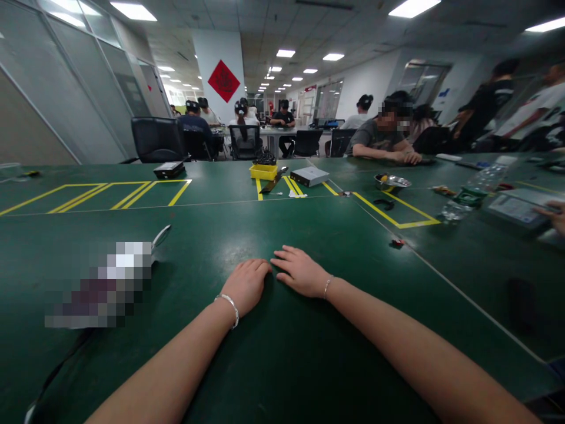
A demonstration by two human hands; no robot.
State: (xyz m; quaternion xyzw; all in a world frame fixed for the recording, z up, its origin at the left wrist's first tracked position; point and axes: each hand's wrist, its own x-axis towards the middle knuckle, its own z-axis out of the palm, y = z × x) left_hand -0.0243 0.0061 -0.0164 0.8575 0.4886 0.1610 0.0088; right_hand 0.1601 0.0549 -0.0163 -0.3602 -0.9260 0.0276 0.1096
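Both my hands rest on the dark green tabletop (282,353), their fingertips almost meeting in the middle. My left hand (247,284), with a silver bangle at its wrist, lies palm down and holds nothing; its fingers are side by side and slightly bent. Stretched out and a little spread, the fingers of my right hand (301,272) are empty too. A thin bracelet circles that wrist. To the left of my hands lies a blurred-out object (103,288) with a pale loop at its top and a dark cord at its bottom.
Yellow tape outlines (132,194) mark the far table. Beyond my hands are a yellow bin (263,171) with black cables, a grey metal box (309,176), a black box (169,169) and a metal bowl (392,181). A plastic bottle (477,191) and a seated person (384,132) are to the right.
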